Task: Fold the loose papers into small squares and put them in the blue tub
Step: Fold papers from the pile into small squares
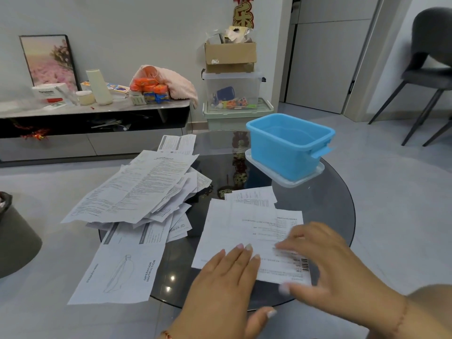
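Sheet (pixel 244 231): laid flat on the glass counter (pixel 337 204), lower centre of frame, long axis running away from the viewer. Left hand (pixel 225 277) is pressed flat, fingers straight, on its near edge; right hand (pixel 325 255), blurred, fingers spread, is rested on its right side. Blue tub (pixel 291 145): upper right, beyond the sheet, nearer the right hand. Paper pile (pixel 137 192): centre left; one leaf is marked "OPERATION INSTRUCTION".

One blue tub (pixel 288 145) at one o'clock, two hands, one heap of loose papers (pixel 144 192) at ten o'clock.
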`<state>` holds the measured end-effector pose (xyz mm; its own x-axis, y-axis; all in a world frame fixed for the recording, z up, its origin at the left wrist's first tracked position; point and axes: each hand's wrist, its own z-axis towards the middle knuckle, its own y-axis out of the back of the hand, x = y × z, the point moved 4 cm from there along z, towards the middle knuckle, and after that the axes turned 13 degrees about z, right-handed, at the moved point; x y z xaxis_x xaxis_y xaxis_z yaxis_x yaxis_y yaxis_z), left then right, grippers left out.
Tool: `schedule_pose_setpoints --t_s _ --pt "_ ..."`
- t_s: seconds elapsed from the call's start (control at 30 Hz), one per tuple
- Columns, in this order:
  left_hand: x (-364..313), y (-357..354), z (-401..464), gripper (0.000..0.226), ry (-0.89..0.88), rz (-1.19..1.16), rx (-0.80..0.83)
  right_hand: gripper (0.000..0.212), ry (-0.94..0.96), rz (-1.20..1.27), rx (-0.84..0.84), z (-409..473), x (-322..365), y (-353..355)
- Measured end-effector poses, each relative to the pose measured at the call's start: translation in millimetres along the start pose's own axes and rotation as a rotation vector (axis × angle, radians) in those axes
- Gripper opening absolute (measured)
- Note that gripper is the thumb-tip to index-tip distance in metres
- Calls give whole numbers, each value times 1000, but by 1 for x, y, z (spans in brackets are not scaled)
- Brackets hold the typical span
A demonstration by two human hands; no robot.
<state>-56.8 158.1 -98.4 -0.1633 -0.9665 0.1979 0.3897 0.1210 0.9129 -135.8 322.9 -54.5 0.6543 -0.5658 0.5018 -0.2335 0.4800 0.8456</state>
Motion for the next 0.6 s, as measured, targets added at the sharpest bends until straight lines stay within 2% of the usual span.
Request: schedule_pose_setpoints --t_s 0.07,0.1,0.17,0.23,0.33,0.43,0.5,0.6 --pt "2 1 0 72 9 -4 8 74 84 -79 160 -1 -3 -5" --pt "3 0 -1 72 11 -11 13 76 124 -116 207 -1 -3 -5" --pt "6 0 -2 69 15 -44 3 68 182 -156 244 1 -8 -4" --pt "8 1 -3 67 29 -66 -6 52 202 -69 269 3 -10 1" --pt "9 5 0 55 43 -78 -29 28 325 13 128 8 -6 9" --pt "11 8 6 40 70 -124 -77 25 465 18 -98 14 2 10" --pt "13 11 10 35 96 -156 -97 29 547 -20 -187 15 11 10" --pt "19 18 11 41 135 -210 -152 23 597 -22 -232 16 22 11"
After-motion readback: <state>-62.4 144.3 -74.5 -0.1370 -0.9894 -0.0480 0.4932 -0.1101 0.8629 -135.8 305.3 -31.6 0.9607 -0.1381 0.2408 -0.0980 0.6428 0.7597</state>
